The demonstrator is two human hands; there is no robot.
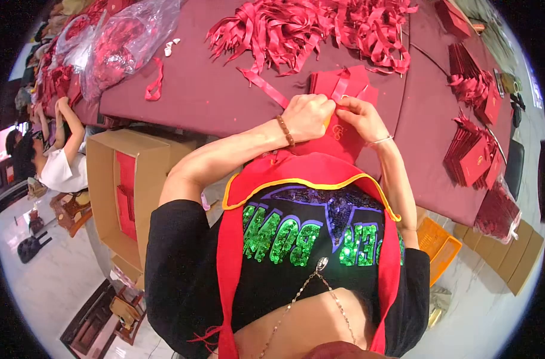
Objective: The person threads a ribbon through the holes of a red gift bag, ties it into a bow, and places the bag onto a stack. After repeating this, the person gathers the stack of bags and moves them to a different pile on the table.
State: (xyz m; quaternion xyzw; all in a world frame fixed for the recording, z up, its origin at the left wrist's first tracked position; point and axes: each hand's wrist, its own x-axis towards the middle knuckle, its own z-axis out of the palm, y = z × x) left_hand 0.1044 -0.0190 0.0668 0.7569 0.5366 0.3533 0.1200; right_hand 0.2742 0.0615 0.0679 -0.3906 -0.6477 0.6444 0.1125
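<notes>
My left hand (308,116), with a beaded bracelet at its wrist, is closed in a pinch on a red ribbon (268,88), whose loose tail runs up and left. Close beside it, my right hand (363,119) has thumb and fingertips pinched on the same ribbon. Both hands work over a stack of flat red paper bags (337,136) with a gold emblem, at the table's near edge. The fingertips hide where the ribbon meets the top bag.
Heaps of red ribbons (278,30) lie at the back of the cloth-covered table (188,90). Finished-looking bag stacks (472,158) lie at right. A clear plastic bag (126,48) is at far left. A cardboard box (132,149) stands left, an orange crate (437,242) right. Another person (63,164) sits far left.
</notes>
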